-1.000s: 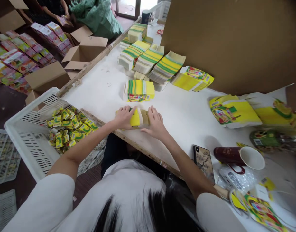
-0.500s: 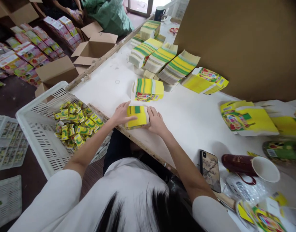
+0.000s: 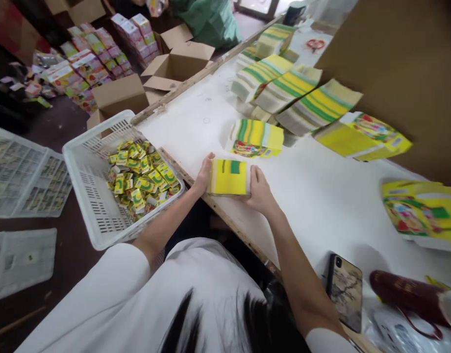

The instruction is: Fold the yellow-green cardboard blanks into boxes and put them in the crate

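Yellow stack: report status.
Left hand and right hand gripping opposite sides of yellow stack. Stack at table's near edge. Nothing visibly between hands and stack.

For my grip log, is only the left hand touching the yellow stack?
No, the left hand and right hand touch opposite sides of the yellow stack.

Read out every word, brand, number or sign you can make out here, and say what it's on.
No text is clear enough to quote.
Yellow stack between the left hand and right hand: no readable words.
Striped stack just beyond: colourful logo, too blurred.
Maroon mug: gold lettering, too blurred.
Small yellow boxes in the white crate: print too small.
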### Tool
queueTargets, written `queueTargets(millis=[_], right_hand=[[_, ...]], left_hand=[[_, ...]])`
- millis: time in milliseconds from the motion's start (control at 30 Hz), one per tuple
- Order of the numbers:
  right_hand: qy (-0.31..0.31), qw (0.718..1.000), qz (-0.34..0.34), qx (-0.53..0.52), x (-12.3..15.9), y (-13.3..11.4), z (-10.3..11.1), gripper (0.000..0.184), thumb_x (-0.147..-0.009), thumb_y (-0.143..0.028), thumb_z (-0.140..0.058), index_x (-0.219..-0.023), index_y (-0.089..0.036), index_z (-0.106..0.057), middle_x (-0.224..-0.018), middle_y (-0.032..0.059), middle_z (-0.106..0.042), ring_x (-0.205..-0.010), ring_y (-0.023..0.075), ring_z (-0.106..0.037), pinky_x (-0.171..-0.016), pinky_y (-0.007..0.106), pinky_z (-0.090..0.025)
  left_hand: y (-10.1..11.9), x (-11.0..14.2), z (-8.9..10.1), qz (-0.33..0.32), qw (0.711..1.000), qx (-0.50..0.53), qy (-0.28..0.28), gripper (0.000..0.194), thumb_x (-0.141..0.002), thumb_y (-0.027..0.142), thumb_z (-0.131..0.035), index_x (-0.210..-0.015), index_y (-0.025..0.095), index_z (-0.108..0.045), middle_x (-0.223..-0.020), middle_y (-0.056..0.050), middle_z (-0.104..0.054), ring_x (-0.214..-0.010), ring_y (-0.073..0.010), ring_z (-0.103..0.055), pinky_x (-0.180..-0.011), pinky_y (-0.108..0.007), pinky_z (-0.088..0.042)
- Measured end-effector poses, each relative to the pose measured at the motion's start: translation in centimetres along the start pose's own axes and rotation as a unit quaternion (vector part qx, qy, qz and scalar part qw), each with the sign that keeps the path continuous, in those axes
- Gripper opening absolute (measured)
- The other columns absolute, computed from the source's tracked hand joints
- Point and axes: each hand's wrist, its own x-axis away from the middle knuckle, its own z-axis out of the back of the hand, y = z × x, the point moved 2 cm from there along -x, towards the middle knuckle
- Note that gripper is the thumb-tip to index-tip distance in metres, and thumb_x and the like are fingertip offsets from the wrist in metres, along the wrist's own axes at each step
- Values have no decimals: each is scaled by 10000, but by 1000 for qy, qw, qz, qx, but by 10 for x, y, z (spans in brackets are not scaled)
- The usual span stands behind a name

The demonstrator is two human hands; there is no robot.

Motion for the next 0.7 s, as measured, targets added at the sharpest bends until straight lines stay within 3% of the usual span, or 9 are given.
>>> queueTargets(millis=[100, 200, 333, 500, 600, 700], right_hand=[[18, 1000, 3, 0, 3, 2, -3, 1182, -753, -612, -691, -1584, -29, -85, -1474, 317, -334, -1384, 483, -355, -1076, 639, -395], [29, 1000, -9, -6, 5, 3, -5, 1153, -752, -564, -697, -1586, -21, -112, -1388, 297, -391, -1304, 473, -414, -1034, 628, -432], [48, 999, -10, -18, 6, 5, -7, 1171, -731, -542, -713, -1598, -53, -97, -1327, 271, -410, -1222, 457, -451, -996, 642, -444], [53, 998, -10, -15, 0, 8, -9, 1255, -702, -654, -702, -1594, -28, -81, -1269, 262, -430, -1173, 453, -459, -988, 642, -428], [44, 999, -11, -27, -5, 7, -8, 1270, -688, -698, -704, -1592, -27, -116, -1267, 264, -437, -1171, 448, -458, -1001, 636, -420], [38, 998, -15, -42, -10, 1, -7, 1249, -680, -690, -728, -1595, -63, -154, -1274, 250, -447, -1174, 439, -467, -1018, 633, -412]], left_hand=[[2, 3, 2, -22, 999, -28, 13, 706, -997, 618, -159, -1515, 152, -275, -1563, -158, -403, -1438, -204, -425, -1156, -380, -381], [11, 8, 5, -95, 985, -147, 0, 802, -942, 688, -322, -1522, 134, -293, -1423, -177, -514, -1349, -260, -478, -1154, -411, -354], [31, 13, 8, -170, 914, -363, -69, 839, -853, 729, -488, -1500, 203, -400, -1270, -157, -549, -1209, -320, -518, -1102, -468, -347], [45, 15, 4, -191, 813, -531, -142, 1224, -532, 816, -731, -1499, 151, -384, -1267, -204, -506, -1159, -416, -508, -1119, -568, -249], [51, 13, -2, -206, 793, -552, -153, 1214, -513, 797, -756, -1411, 54, -416, -1251, -242, -515, -1217, -441, -467, -1164, -589, -143], [55, 10, -11, -207, 796, -545, -163, 1068, -566, 779, -735, -1302, 57, -455, -1257, -257, -516, -1228, -436, -453, -1118, -549, -254]])
